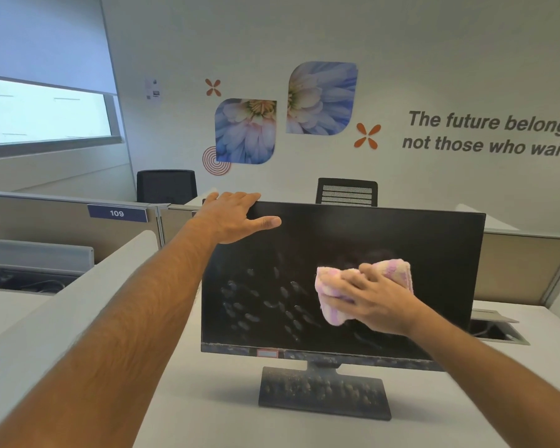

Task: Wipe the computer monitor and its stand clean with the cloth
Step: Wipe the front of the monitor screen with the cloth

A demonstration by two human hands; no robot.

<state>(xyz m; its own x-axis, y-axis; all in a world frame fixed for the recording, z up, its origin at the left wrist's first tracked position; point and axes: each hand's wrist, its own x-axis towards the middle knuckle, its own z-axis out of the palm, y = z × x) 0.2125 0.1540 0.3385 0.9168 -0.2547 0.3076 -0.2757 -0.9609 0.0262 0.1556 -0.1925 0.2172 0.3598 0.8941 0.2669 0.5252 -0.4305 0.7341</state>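
Note:
A black computer monitor [385,240] stands on a white desk, its dark screen smeared with dusty finger marks in the lower left half. Its flat dark stand [324,394] below is speckled with dust. My left hand [232,218] grips the monitor's top left corner, fingers over the top edge and thumb lying on the screen. My right hand [374,300] presses a pink and yellow cloth [333,295] flat against the right middle of the screen, fingers spread over the cloth.
The white desk [207,399] carries the monitor. A white curved divider [46,315] runs along the left. An open cable hatch [495,329] sits right of the monitor. Two black chairs [346,192] stand behind the partitions, one marked 109 [117,213].

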